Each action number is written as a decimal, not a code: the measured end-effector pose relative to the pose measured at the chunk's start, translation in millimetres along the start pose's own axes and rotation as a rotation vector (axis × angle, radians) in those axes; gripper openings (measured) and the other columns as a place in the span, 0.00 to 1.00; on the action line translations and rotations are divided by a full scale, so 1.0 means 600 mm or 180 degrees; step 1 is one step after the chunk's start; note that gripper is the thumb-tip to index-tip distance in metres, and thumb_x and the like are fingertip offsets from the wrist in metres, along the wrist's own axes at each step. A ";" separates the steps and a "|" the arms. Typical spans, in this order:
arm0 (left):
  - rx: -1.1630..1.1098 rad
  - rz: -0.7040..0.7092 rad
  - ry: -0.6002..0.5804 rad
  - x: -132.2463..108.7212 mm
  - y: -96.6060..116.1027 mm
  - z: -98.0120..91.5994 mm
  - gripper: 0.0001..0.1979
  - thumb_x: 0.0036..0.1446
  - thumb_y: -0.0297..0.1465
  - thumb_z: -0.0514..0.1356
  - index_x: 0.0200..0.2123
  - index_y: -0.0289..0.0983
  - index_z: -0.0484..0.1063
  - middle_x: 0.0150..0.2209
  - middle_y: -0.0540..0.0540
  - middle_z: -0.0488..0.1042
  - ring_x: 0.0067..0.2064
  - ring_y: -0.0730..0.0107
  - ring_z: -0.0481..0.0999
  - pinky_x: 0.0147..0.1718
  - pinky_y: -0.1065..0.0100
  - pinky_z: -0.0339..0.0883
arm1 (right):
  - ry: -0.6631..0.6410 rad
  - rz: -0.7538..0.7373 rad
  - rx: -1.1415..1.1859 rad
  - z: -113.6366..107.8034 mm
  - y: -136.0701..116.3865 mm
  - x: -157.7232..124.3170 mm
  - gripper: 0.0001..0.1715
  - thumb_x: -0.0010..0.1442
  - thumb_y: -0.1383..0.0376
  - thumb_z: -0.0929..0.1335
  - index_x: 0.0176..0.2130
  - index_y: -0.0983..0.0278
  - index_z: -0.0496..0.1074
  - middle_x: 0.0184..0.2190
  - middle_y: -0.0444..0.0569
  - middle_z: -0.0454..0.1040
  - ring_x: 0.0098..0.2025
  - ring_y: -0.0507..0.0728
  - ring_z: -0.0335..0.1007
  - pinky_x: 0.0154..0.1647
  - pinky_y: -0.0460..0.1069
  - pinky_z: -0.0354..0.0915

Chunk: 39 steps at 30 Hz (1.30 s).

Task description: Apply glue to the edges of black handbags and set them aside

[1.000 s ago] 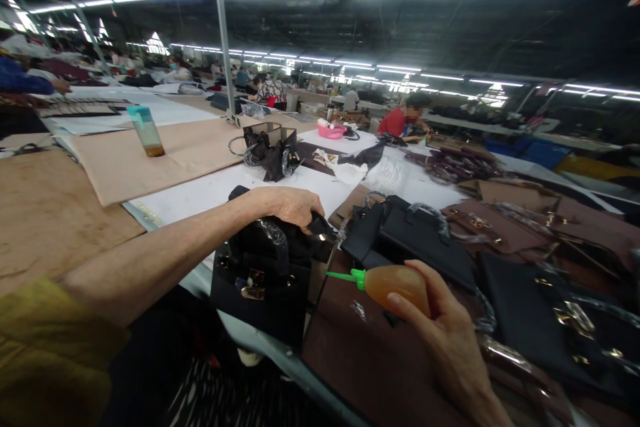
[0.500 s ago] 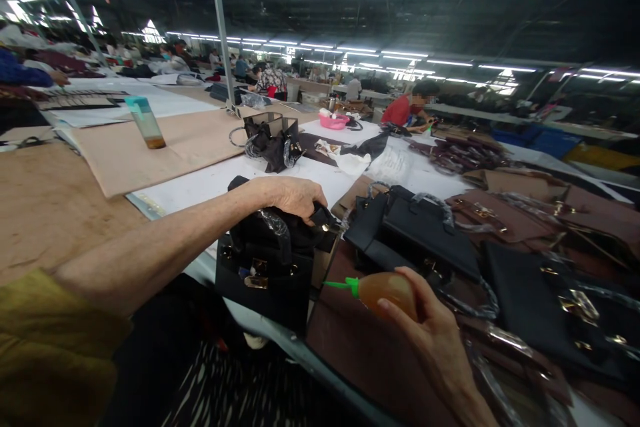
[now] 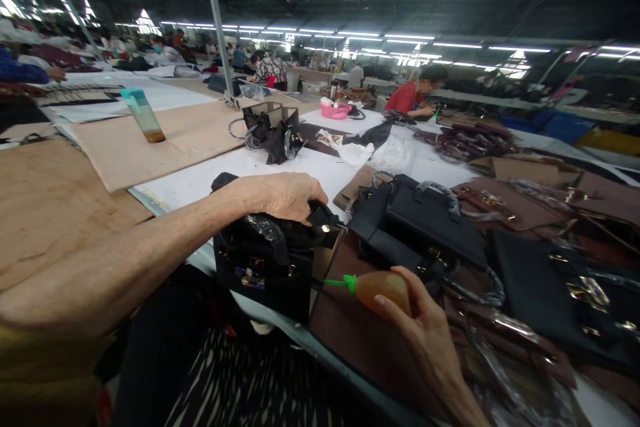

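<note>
A black handbag (image 3: 265, 280) with gold hardware and plastic-wrapped handles stands at the table's near edge. Reaching over its top, my left hand (image 3: 295, 197) is closed on a black strap piece (image 3: 323, 215) at the bag's right side. Its fingertips are partly hidden. My right hand (image 3: 420, 317) grips a soft glue bottle (image 3: 384, 290) of amber liquid. The bottle's thin green nozzle (image 3: 340, 281) points left, with its tip close to the bag's lower right side; whether it touches I cannot tell.
Black handbags (image 3: 420, 220) and brown handbags (image 3: 515, 203) crowd the right side. Another black bag (image 3: 275, 130) stands farther back, near a pink basket (image 3: 335, 109). A bottle with a turquoise lid (image 3: 143, 117) is at left. A person in red (image 3: 404, 99) works across the table.
The camera view has shifted slightly. My right hand and the glue bottle hold almost the same place beside the bag, and my left hand keeps its grip on the strap piece.
</note>
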<state>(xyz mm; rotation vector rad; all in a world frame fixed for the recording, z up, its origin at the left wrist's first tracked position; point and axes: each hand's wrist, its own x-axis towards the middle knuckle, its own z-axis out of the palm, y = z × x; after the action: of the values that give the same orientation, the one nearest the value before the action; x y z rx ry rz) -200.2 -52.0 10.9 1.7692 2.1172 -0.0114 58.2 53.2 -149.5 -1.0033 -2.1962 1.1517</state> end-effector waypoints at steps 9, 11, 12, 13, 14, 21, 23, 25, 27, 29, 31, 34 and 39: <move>0.0306 0.0033 0.0284 -0.047 0.019 0.016 0.13 0.45 0.26 0.54 0.35 0.41 0.72 0.28 0.50 0.72 0.28 0.70 0.67 0.24 0.71 0.53 | -0.0114 0.0159 0.0117 0.001 -0.009 -0.011 0.31 0.50 0.50 0.69 0.50 0.63 0.64 0.40 0.48 0.72 0.40 0.61 0.68 0.42 0.52 0.63; 0.0338 0.0070 0.0342 -0.053 0.020 0.020 0.13 0.44 0.25 0.54 0.35 0.41 0.72 0.29 0.50 0.71 0.29 0.70 0.67 0.24 0.71 0.52 | -0.0119 0.0229 0.0165 0.000 -0.009 -0.015 0.32 0.50 0.50 0.69 0.50 0.63 0.64 0.40 0.48 0.73 0.40 0.62 0.69 0.41 0.52 0.64; 0.0351 0.0085 0.0357 -0.057 0.020 0.022 0.13 0.44 0.25 0.54 0.35 0.41 0.71 0.29 0.50 0.71 0.29 0.70 0.67 0.24 0.71 0.52 | -0.0110 0.0263 0.0177 -0.001 -0.008 -0.016 0.32 0.50 0.50 0.69 0.50 0.63 0.65 0.40 0.48 0.73 0.41 0.62 0.68 0.41 0.52 0.64; 0.0364 0.0093 0.0355 -0.059 0.021 0.023 0.13 0.44 0.25 0.54 0.35 0.41 0.71 0.29 0.50 0.71 0.29 0.70 0.67 0.24 0.71 0.52 | -0.0104 0.0287 0.0187 0.000 -0.007 -0.017 0.32 0.49 0.50 0.69 0.49 0.63 0.65 0.40 0.48 0.72 0.41 0.62 0.68 0.41 0.52 0.64; 0.0375 0.0108 0.0358 -0.062 0.023 0.024 0.13 0.44 0.24 0.54 0.35 0.41 0.71 0.30 0.50 0.71 0.29 0.70 0.67 0.24 0.71 0.53 | -0.0112 0.0300 0.0205 0.000 -0.004 -0.018 0.32 0.49 0.50 0.69 0.49 0.62 0.65 0.41 0.48 0.72 0.41 0.62 0.68 0.42 0.52 0.63; 0.0308 0.0325 0.0486 -0.089 0.040 0.033 0.13 0.47 0.22 0.52 0.33 0.42 0.70 0.30 0.51 0.71 0.32 0.69 0.70 0.28 0.71 0.58 | -0.0270 0.0456 0.0219 0.006 0.021 -0.027 0.34 0.48 0.49 0.69 0.51 0.60 0.64 0.41 0.47 0.71 0.41 0.62 0.68 0.43 0.53 0.62; 0.0381 0.0352 0.0590 -0.097 0.041 0.041 0.14 0.47 0.21 0.52 0.34 0.42 0.69 0.31 0.51 0.71 0.33 0.69 0.70 0.29 0.70 0.58 | -0.0289 0.0490 0.0214 0.007 0.022 -0.030 0.35 0.48 0.48 0.69 0.51 0.61 0.63 0.41 0.48 0.71 0.42 0.61 0.67 0.43 0.52 0.62; 0.0512 0.0316 0.0709 -0.106 0.041 0.052 0.14 0.47 0.21 0.52 0.35 0.42 0.67 0.30 0.51 0.70 0.32 0.68 0.69 0.28 0.69 0.57 | -0.0297 0.0495 0.0219 0.007 0.021 -0.033 0.35 0.48 0.48 0.69 0.51 0.61 0.63 0.43 0.49 0.71 0.43 0.62 0.67 0.44 0.52 0.61; 0.0647 0.0279 0.0805 -0.115 0.041 0.064 0.13 0.49 0.21 0.52 0.36 0.43 0.66 0.29 0.51 0.68 0.32 0.67 0.68 0.28 0.68 0.56 | -0.0331 0.0509 0.0169 0.006 0.019 -0.035 0.36 0.48 0.48 0.69 0.51 0.62 0.64 0.43 0.50 0.71 0.44 0.62 0.66 0.45 0.52 0.60; 0.0743 0.0293 0.0887 -0.127 0.044 0.076 0.13 0.50 0.21 0.52 0.37 0.42 0.64 0.30 0.51 0.67 0.32 0.66 0.67 0.28 0.68 0.55 | -0.0395 0.0541 0.0101 0.006 0.018 -0.038 0.36 0.47 0.48 0.69 0.51 0.63 0.64 0.42 0.50 0.71 0.43 0.63 0.67 0.45 0.53 0.60; 0.0781 0.0293 0.0980 -0.140 0.048 0.086 0.11 0.51 0.21 0.53 0.36 0.42 0.63 0.30 0.50 0.66 0.32 0.65 0.66 0.29 0.66 0.55 | -0.0463 0.0583 0.0058 0.006 0.017 -0.041 0.37 0.47 0.47 0.69 0.51 0.63 0.64 0.41 0.50 0.72 0.42 0.63 0.67 0.44 0.53 0.60; 0.0748 0.0236 0.1056 -0.157 0.056 0.096 0.10 0.51 0.22 0.54 0.36 0.41 0.62 0.32 0.49 0.64 0.33 0.65 0.64 0.30 0.65 0.55 | -0.0507 0.0635 0.0038 0.006 0.017 -0.045 0.37 0.47 0.47 0.69 0.51 0.63 0.64 0.41 0.50 0.72 0.43 0.63 0.67 0.44 0.53 0.60; 0.0796 0.0156 0.1130 -0.173 0.062 0.097 0.16 0.45 0.22 0.57 0.38 0.42 0.61 0.35 0.49 0.63 0.35 0.63 0.63 0.31 0.64 0.54 | -0.0573 0.0694 0.0195 0.004 0.020 -0.047 0.38 0.46 0.47 0.69 0.51 0.64 0.64 0.42 0.50 0.72 0.44 0.63 0.67 0.44 0.52 0.62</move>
<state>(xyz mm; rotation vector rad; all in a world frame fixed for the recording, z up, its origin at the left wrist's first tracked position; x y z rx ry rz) -134.7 -157.2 -3.9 2.0980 2.4046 0.0578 78.8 34.9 -162.3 -1.1763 -2.2135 1.4492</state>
